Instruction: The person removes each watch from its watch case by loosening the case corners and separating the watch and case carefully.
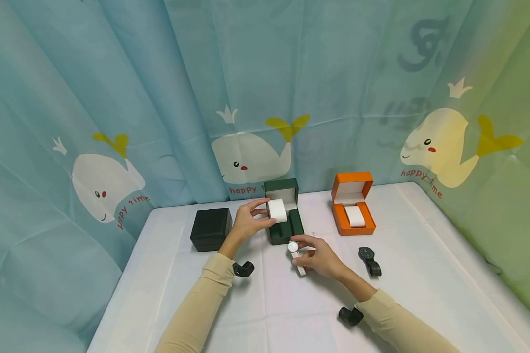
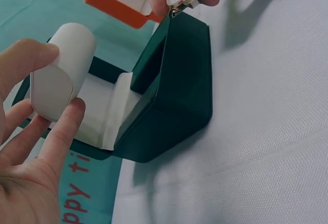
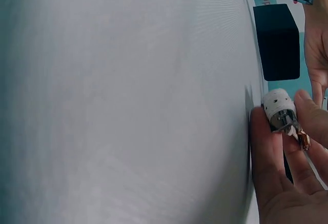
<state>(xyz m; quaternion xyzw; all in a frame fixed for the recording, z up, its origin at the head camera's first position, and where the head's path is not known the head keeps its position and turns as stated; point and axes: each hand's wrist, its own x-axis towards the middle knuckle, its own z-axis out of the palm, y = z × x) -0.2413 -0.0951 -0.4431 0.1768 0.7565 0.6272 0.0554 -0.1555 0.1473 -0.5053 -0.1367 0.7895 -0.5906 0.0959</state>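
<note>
Near the middle of the head view, we see the left hand pinching a bare white cushion between thumb and fingers, held up in front of the open green box. Just below and right of it, the right hand grips a white-strapped watch between thumb and forefinger, its dial showing and its strap trailing toward the bottom of the frame; we cannot tell whether the strap end touches the surface. Right of centre stands the open orange box with its own cushion, a black watch lies below it, and a dark box sits left of centre. The likeliest trouble, we judge, is the watch: it is held by a small area, so a loosened pinch could let it twist or drop dial-first. The cushion looks smooth and rounded, and squeezing it unevenly could make it slip out of the fingers. With both hands so near the green box, we might also knock its upright lid or nudge the box askew, and in the left wrist view the watch case appears close enough to the box's corner to risk a scrape.
</note>
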